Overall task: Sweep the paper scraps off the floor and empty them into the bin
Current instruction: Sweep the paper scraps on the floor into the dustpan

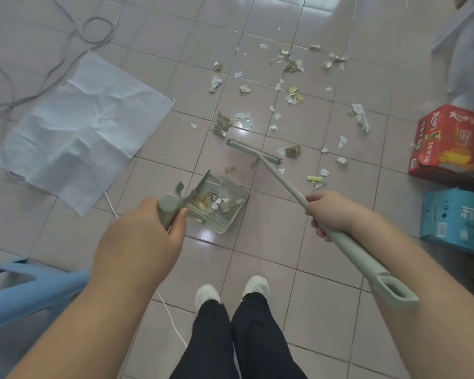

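Paper scraps (290, 90) lie scattered across the tiled floor (153, 34) in the upper centre of the frame, a few already in the dustpan (238, 195) at centre. The dustpan's open mouth seems to face up and left, its handle gripped by the left hand (145, 231). The broom (282, 181) runs from its head at centre down to lower right, clasped by the right hand (326, 212). Bare tiles lie between the feet and dustpan; boxes (449, 143) crowd the right edge.
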{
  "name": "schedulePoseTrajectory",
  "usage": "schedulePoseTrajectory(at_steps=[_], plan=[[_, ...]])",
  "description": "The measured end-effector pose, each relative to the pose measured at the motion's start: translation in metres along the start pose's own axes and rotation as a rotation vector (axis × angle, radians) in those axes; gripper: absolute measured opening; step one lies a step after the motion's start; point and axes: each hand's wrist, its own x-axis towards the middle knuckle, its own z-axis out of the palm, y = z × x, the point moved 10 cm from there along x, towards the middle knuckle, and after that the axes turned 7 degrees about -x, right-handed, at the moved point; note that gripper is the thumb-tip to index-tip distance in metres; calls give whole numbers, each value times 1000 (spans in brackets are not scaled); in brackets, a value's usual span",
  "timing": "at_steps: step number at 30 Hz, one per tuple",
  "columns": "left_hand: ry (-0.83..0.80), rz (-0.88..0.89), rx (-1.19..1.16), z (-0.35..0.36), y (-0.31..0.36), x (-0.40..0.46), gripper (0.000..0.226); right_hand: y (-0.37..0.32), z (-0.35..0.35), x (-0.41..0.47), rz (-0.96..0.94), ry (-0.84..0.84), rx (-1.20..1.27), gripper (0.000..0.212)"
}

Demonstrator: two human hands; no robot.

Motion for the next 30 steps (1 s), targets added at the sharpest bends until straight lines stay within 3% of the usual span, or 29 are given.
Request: schedulePoseTrajectory(at_steps=[4, 10, 17, 22, 26, 30], plan=[[-46, -26, 12, 8, -2, 19, 38, -19, 0, 31, 36, 6, 38, 24], [-48, -39, 33, 4, -10, 39, 39, -27, 34, 56, 93, -26, -19, 35], [-52, -22, 23, 4, -7, 48, 39, -20, 37, 6, 90, -125, -13, 27], [-57, -16, 8, 5, -7, 47, 38, -24, 11, -12, 46, -72, 23, 24], [-58, -22, 10, 4, -10, 48, 39, -26, 22, 12, 54, -7, 19, 25], [-58, -26, 20, 3, -13, 49, 39, -20, 50, 29, 100, -55, 47, 32]])
